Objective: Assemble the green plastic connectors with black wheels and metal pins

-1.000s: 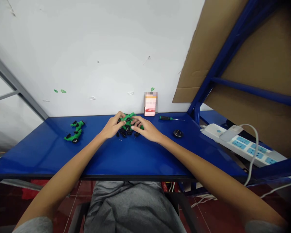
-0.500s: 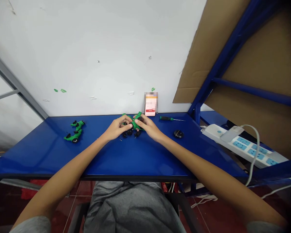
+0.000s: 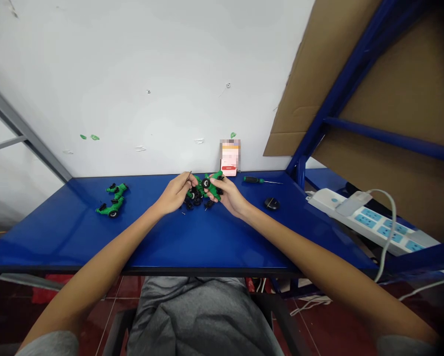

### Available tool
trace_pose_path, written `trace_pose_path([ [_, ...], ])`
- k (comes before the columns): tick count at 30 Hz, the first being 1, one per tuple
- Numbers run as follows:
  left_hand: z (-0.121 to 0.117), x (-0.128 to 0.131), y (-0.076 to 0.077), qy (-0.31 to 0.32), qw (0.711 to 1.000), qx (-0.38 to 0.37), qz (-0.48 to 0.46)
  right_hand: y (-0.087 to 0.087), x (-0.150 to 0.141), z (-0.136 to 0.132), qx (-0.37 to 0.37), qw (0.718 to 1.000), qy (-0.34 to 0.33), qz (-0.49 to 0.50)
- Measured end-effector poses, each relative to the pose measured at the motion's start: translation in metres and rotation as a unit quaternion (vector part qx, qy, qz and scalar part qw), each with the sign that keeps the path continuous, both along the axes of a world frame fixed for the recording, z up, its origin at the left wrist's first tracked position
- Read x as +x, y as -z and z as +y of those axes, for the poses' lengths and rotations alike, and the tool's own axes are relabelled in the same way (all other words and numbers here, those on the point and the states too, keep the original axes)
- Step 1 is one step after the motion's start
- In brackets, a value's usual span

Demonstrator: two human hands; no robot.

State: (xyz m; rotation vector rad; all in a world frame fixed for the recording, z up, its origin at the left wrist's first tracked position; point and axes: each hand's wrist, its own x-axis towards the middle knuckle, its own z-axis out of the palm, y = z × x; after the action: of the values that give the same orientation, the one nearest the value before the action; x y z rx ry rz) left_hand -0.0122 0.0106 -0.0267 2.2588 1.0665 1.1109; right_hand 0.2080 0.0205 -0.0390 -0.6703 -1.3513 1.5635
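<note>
My right hand [image 3: 231, 197] is closed around a green toy vehicle part [image 3: 216, 187] with a black wheel [image 3: 206, 183] facing me, the thumb pressed beside the wheel. To its left, my left hand [image 3: 174, 194] has its fingers pinched together, and a thin dark piece [image 3: 190, 174] sticks up from them; its kind is too small to tell. Between and below the hands, more green parts and black wheels [image 3: 197, 199] lie on the blue table [image 3: 207, 242], partly hidden by the fingers. A few small black parts [image 3: 208, 203] lie just in front.
Green toy vehicles with black wheels [image 3: 113, 213] stand at the left. A screwdriver [image 3: 253, 180] and a round black object [image 3: 271, 203] lie to the right. A phone [image 3: 229, 159] leans on the wall. A white power strip [image 3: 370, 220] with a cable is beyond the table's right edge.
The green toy part has turned in my right hand, so its wheel now shows. My left hand has drawn slightly away from it to the left, and a thin dark piece now shows at its fingers.
</note>
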Motion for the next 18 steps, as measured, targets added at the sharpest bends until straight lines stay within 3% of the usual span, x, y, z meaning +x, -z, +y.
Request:
trace_pose_path([
  [4, -0.001, -0.002, 0.002, -0.027, 0.998, 0.034, 0.043, 0.002, 0.003, 0.005, -0.002, 1.000, 0.000, 0.015],
  [9, -0.007, 0.001, -0.004, -0.065, 0.996, 0.011, 0.052, 0.004, 0.003, 0.008, 0.016, 1.000, 0.017, 0.000],
  [14, -0.014, 0.003, -0.012, -0.028, 0.999, 0.015, 0.035, -0.002, 0.001, 0.003, 0.008, 1.000, -0.001, 0.029],
  [18, -0.015, 0.003, -0.013, 0.001, 0.993, 0.046, 0.106, -0.003, 0.001, 0.004, 0.017, 0.998, 0.021, 0.054],
])
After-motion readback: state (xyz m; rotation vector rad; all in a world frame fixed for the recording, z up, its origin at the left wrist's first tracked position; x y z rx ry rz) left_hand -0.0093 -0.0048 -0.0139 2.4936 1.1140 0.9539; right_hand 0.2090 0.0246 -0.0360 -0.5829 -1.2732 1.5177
